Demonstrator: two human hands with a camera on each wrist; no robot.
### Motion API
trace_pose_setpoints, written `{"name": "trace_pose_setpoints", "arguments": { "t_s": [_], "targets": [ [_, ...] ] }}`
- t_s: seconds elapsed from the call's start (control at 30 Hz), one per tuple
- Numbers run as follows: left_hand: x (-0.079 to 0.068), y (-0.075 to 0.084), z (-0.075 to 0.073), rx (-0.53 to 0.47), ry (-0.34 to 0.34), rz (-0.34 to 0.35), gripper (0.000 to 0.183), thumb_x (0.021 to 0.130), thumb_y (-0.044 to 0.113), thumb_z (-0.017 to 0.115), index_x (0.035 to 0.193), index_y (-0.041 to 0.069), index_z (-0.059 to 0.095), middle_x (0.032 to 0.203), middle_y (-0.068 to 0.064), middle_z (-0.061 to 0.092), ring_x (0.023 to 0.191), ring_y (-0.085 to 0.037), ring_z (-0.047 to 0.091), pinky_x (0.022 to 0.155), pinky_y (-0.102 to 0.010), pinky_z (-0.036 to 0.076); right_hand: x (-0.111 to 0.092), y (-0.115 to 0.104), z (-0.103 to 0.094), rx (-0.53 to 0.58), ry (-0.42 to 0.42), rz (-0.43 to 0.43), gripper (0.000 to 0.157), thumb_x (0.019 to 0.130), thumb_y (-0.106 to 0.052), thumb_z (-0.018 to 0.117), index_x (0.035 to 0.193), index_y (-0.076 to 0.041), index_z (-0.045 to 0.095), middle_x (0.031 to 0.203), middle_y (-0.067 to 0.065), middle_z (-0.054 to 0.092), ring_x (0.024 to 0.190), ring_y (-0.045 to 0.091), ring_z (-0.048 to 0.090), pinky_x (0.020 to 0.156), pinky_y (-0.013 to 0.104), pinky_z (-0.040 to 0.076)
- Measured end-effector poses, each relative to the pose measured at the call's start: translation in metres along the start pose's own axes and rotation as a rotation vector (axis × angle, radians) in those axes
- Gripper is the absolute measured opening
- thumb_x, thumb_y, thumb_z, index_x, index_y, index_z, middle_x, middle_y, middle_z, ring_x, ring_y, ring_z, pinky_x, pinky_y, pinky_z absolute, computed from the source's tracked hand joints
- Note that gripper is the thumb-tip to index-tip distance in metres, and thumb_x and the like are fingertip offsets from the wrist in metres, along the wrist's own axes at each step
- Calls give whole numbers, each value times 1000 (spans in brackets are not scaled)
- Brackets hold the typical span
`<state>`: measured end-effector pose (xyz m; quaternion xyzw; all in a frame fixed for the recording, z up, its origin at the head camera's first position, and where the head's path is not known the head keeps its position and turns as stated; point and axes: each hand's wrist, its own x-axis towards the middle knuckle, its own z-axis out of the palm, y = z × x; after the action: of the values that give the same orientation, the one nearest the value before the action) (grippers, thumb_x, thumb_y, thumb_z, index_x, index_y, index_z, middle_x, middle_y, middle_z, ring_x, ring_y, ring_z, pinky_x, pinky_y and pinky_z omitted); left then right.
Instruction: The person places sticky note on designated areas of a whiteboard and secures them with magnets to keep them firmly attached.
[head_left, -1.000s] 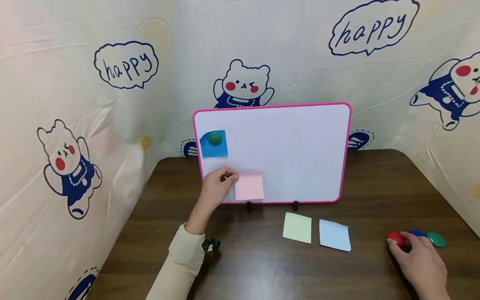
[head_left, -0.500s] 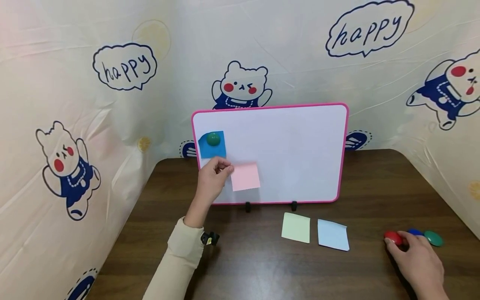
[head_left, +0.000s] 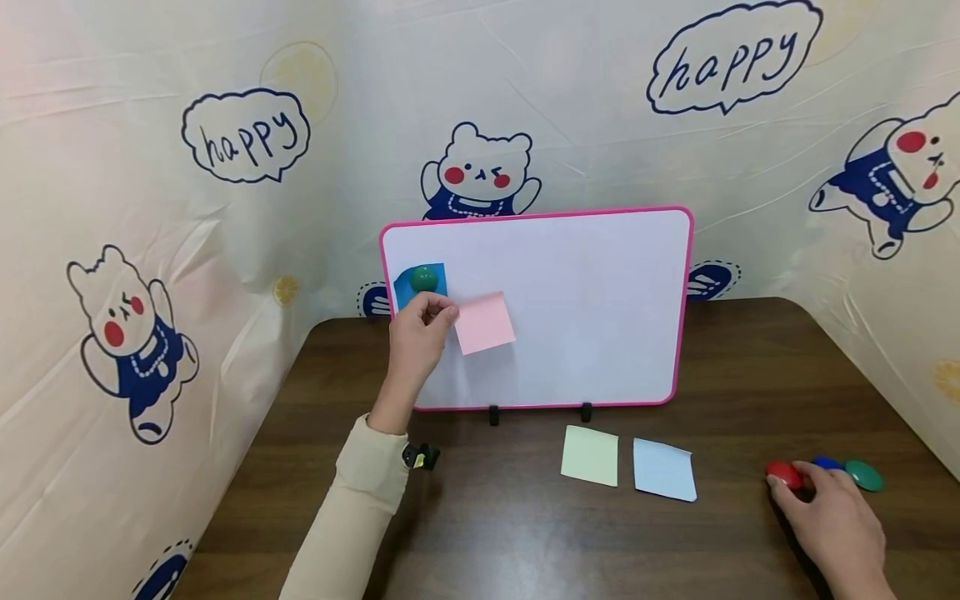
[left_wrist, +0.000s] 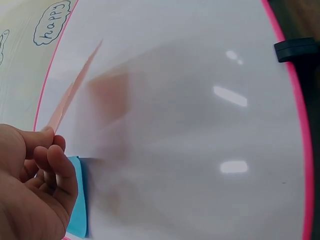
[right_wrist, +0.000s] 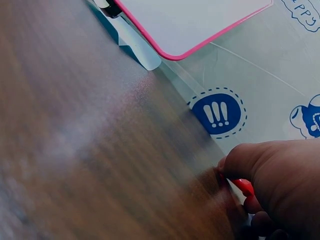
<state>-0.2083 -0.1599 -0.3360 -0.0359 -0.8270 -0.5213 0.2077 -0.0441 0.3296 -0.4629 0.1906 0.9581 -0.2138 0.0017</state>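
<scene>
My left hand (head_left: 416,337) pinches the left edge of a pink sticky note (head_left: 486,323) between thumb and fingers, in front of the whiteboard (head_left: 592,308). The left wrist view has the note (left_wrist: 74,92) nearly edge-on, standing off the board with its reflection beside it. Just above the hand, a blue sticky note (head_left: 403,292) is on the board under a green magnet (head_left: 423,277); the hand covers its lower part. At the right of the table my right hand (head_left: 836,521) holds a red round magnet (head_left: 783,475) by thumb and fingers.
A pale green sticky note (head_left: 590,456) and a light blue sticky note (head_left: 664,470) lie on the table (head_left: 510,533) before the board. Blue (head_left: 826,462) and green (head_left: 863,476) magnets lie beyond the right hand. Black feet (head_left: 493,415) support the pink-framed board.
My left hand has raised the pink note up the board from its lower edge, slightly leftward, and the note has tilted. The right hand stays at the red magnet.
</scene>
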Motion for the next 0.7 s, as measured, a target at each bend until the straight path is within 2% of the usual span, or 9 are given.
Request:
{"name": "trace_pose_setpoints", "arguments": {
  "t_s": [0.17,0.43,0.7],
  "targets": [
    [8,4,2,-12,40,29,11,98,16,69,103,7,69,92,-7,60,82,-24,52,63,-37,48,0,0,-1,6,1,-3,68,99,-49,60,129,11,51,127,37,44,113,57,46,83,66,43],
    [14,11,6,-13,85,39,12,98,17,68,105,7,70,96,-5,62,84,-21,52,63,-35,48,0,2,-3,11,-3,-19,69,99,-50,60,130,11,51,128,37,44,113,57,47,82,66,43],
    [20,19,12,39,155,50,17,99,19,67,107,5,71,99,-8,65,86,-22,55,66,-35,52,0,4,-3,18,14,-49,67,99,-49,60,129,10,52,126,36,45,111,56,48,80,65,44]
  ]
}}
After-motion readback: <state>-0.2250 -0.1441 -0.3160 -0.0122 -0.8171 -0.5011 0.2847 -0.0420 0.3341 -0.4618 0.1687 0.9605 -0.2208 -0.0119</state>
